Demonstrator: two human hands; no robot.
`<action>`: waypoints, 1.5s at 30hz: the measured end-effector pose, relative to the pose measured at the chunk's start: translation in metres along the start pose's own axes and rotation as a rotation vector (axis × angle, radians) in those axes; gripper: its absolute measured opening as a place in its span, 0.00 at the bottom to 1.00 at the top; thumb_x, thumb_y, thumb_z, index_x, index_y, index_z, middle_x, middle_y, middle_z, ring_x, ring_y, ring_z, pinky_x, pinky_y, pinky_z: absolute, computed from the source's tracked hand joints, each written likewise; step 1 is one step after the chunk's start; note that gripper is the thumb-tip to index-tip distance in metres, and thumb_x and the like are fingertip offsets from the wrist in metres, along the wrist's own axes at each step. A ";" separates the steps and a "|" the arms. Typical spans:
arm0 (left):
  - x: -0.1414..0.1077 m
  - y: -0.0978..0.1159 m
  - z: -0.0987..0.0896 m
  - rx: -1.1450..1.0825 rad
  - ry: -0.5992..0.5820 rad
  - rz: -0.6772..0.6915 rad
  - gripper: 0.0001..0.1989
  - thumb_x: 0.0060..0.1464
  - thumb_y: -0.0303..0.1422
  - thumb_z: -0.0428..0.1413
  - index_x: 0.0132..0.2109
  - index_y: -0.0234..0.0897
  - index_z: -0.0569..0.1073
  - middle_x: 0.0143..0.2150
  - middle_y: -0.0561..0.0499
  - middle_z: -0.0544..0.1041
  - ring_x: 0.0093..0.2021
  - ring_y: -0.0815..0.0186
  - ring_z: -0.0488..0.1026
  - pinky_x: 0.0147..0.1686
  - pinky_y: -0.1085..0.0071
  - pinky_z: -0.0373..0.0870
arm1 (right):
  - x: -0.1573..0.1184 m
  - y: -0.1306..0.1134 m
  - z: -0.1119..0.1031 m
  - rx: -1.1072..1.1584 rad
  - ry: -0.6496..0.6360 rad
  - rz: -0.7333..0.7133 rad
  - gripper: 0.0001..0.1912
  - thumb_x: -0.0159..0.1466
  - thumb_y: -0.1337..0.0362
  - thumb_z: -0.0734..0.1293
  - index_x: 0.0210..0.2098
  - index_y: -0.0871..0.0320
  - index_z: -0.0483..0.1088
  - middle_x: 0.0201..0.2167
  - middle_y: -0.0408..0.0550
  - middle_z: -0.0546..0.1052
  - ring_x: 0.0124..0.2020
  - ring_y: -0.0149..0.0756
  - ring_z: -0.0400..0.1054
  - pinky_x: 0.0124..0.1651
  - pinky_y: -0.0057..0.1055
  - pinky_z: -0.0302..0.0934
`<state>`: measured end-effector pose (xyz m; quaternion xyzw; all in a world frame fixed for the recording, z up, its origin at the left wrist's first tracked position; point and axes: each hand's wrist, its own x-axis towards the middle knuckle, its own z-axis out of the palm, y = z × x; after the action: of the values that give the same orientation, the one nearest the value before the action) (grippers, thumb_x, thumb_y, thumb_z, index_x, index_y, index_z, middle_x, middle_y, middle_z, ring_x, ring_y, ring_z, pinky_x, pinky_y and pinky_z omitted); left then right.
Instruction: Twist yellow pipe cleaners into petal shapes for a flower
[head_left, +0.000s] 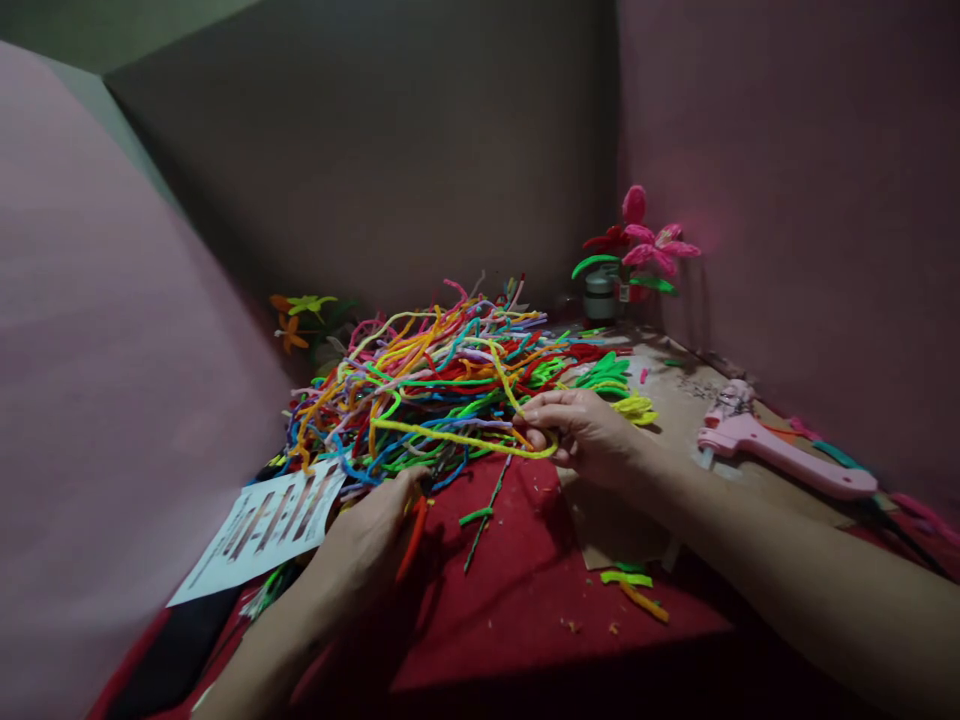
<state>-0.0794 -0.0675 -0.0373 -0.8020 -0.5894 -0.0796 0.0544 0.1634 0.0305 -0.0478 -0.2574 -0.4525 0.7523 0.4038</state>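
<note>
Pinched in the fingers of my right hand is a bent yellow pipe cleaner, which loops back to the left across the pile. My left hand is closed around a pair of pliers with orange-red handles; their dark jaws point toward the pile and are partly lost among the stems. A large tangled heap of colourful pipe cleaners lies just beyond both hands. Short green and orange offcuts rest on the red cloth near my right forearm.
A pink hot glue gun lies on cardboard at the right. Pink pipe-cleaner flowers stand in a grey pot at the back, orange and yellow ones at the back left. A printed sheet lies left.
</note>
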 end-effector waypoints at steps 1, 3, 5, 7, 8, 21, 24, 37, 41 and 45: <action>0.002 0.001 0.001 0.041 0.050 0.012 0.17 0.56 0.26 0.37 0.51 0.36 0.62 0.45 0.44 0.73 0.43 0.64 0.71 0.40 0.70 0.67 | 0.000 0.000 0.000 0.003 -0.004 -0.004 0.07 0.48 0.66 0.66 0.26 0.64 0.70 0.14 0.40 0.68 0.11 0.19 0.52 0.11 0.18 0.38; 0.007 0.005 0.002 0.135 0.103 0.047 0.19 0.55 0.25 0.38 0.53 0.33 0.61 0.44 0.41 0.72 0.43 0.62 0.70 0.40 0.67 0.68 | -0.001 0.001 0.000 0.003 -0.002 -0.006 0.07 0.48 0.66 0.66 0.27 0.64 0.70 0.14 0.40 0.68 0.11 0.19 0.52 0.11 0.18 0.39; 0.012 0.011 0.000 0.235 0.092 0.071 0.19 0.53 0.23 0.40 0.53 0.32 0.61 0.40 0.42 0.72 0.39 0.61 0.70 0.38 0.65 0.68 | -0.002 0.001 0.002 0.000 0.011 0.007 0.07 0.48 0.66 0.66 0.27 0.64 0.70 0.14 0.40 0.69 0.11 0.20 0.53 0.11 0.18 0.41; 0.018 0.018 -0.002 0.323 0.065 0.077 0.17 0.53 0.23 0.41 0.50 0.32 0.64 0.36 0.43 0.71 0.36 0.61 0.68 0.35 0.65 0.68 | -0.003 0.000 0.003 -0.009 0.023 0.019 0.08 0.48 0.66 0.66 0.28 0.63 0.69 0.14 0.40 0.69 0.11 0.20 0.54 0.11 0.18 0.42; 0.021 0.023 -0.004 0.349 0.051 0.078 0.16 0.53 0.23 0.41 0.49 0.33 0.65 0.35 0.43 0.70 0.35 0.61 0.68 0.35 0.65 0.67 | -0.004 0.000 0.004 -0.013 0.027 0.022 0.08 0.49 0.66 0.66 0.28 0.63 0.69 0.14 0.40 0.69 0.11 0.20 0.54 0.11 0.17 0.43; 0.027 0.033 0.008 0.468 0.142 0.141 0.20 0.52 0.21 0.43 0.53 0.29 0.62 0.37 0.40 0.70 0.37 0.58 0.68 0.36 0.63 0.67 | -0.009 0.003 0.009 -0.019 -0.018 -0.011 0.05 0.51 0.66 0.66 0.26 0.62 0.67 0.15 0.41 0.70 0.09 0.22 0.56 0.09 0.20 0.48; 0.027 0.033 0.009 0.493 0.150 0.144 0.21 0.52 0.21 0.44 0.54 0.27 0.61 0.39 0.39 0.70 0.38 0.58 0.68 0.39 0.62 0.67 | -0.008 0.004 0.008 -0.006 -0.019 -0.013 0.06 0.51 0.66 0.66 0.28 0.62 0.68 0.16 0.41 0.71 0.10 0.23 0.57 0.10 0.20 0.49; 0.029 0.041 0.001 0.355 0.102 0.143 0.16 0.52 0.22 0.43 0.49 0.30 0.63 0.37 0.42 0.68 0.35 0.60 0.65 0.35 0.64 0.67 | -0.005 0.008 0.007 0.043 -0.081 -0.005 0.08 0.51 0.64 0.68 0.27 0.62 0.65 0.17 0.39 0.71 0.09 0.20 0.55 0.11 0.20 0.51; 0.029 0.041 0.003 0.318 0.101 0.144 0.15 0.51 0.22 0.43 0.47 0.31 0.64 0.36 0.43 0.69 0.35 0.60 0.66 0.35 0.65 0.67 | -0.005 0.008 0.007 0.047 -0.086 -0.023 0.08 0.52 0.65 0.68 0.26 0.62 0.65 0.18 0.39 0.71 0.10 0.21 0.57 0.11 0.20 0.51; 0.029 0.042 0.004 0.268 0.124 0.161 0.14 0.52 0.22 0.41 0.45 0.30 0.64 0.35 0.43 0.69 0.34 0.61 0.67 0.34 0.65 0.68 | -0.005 0.008 0.007 0.046 -0.088 -0.010 0.07 0.52 0.65 0.67 0.25 0.61 0.65 0.18 0.39 0.71 0.10 0.21 0.58 0.11 0.20 0.51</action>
<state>-0.0309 -0.0517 -0.0350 -0.8259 -0.5240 -0.0448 0.2034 0.1583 0.0206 -0.0512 -0.2123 -0.4536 0.7710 0.3932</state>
